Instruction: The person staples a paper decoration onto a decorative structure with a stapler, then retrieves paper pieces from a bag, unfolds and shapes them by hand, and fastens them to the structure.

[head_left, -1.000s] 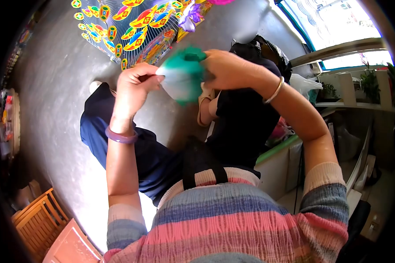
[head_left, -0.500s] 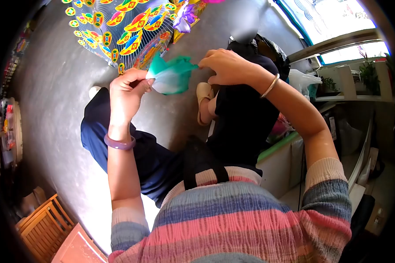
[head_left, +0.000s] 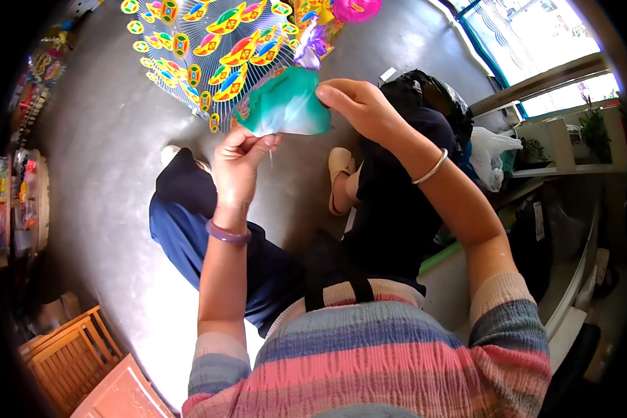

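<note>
1. The left hand (head_left: pixel 242 155) has its thumb and fingers closed on the lower left edge of a thin green-and-white sheet (head_left: pixel 285 104), gripping it. A purple bangle (head_left: pixel 228 235) rings that wrist.
2. The right hand (head_left: pixel 366 108) has bent fingers at the sheet's upper right edge; I cannot tell whether they pinch it. That wrist wears a silver-coloured bangle (head_left: pixel 435 168).
3. The sheet is held up over the grey floor (head_left: pixel 104 174), in front of yellow-edged, boat-shaped decorations (head_left: pixel 230 82). Several carry character-like marks on red patches (too small to read).
4. Beside those decorations are a purple-and-white artificial flower (head_left: pixel 311 47) and a bright pink one.
5. Over on the right, a white label (head_left: pixel 538 221) shows against something dark, its print illegible.
</note>
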Motion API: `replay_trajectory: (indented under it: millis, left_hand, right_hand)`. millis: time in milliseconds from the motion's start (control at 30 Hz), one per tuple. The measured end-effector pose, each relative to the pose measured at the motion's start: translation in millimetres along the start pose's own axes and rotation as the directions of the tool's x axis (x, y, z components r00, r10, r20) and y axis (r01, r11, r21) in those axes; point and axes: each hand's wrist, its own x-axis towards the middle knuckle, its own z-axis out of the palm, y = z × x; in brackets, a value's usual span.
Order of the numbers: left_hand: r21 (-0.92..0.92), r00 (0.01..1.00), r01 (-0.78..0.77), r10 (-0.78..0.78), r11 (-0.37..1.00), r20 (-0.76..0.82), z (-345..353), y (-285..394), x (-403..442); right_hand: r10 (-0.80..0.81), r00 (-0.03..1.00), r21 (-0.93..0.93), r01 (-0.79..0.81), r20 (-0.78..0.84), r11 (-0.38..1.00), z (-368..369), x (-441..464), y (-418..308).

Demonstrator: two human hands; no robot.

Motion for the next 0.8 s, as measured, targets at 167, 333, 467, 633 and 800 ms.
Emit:
replay_trajectory:
  millis: [167,333,467,633,800]
  left_hand:
    - [-0.053,0.994,0.009,-0.015,0.999,-0.112,19.6,-2.2,-6.1]
    - [-0.07,0.979,0.001,-0.015,0.998,-0.201,21.5,-8.8,-6.2]
    - [-0.168,0.951,-0.043,-0.011,0.985,-0.309,32.3,-0.3,-5.7]
    - [-0.338,0.933,-0.228,0.106,0.913,-0.344,33.4,-1.3,-8.6]
    - [-0.252,0.924,-0.322,0.244,0.913,-0.295,30.8,-11.7,-5.4]
  right_hand:
    - [-0.358,0.91,-0.265,0.299,-0.21,0.917,13.8,-7.7,-10.7]
    - [-0.74,0.656,-0.521,0.584,-0.148,0.622,22.5,-15.0,-15.6]
    - [-0.814,0.579,-0.539,0.697,0.034,0.473,29.6,-29.0,-21.7]
    - [-0.696,0.709,-0.489,0.65,0.114,0.582,24.0,-40.4,-41.5]
    - [-0.506,0.852,-0.328,0.444,-0.134,0.834,25.5,-35.9,-50.9]
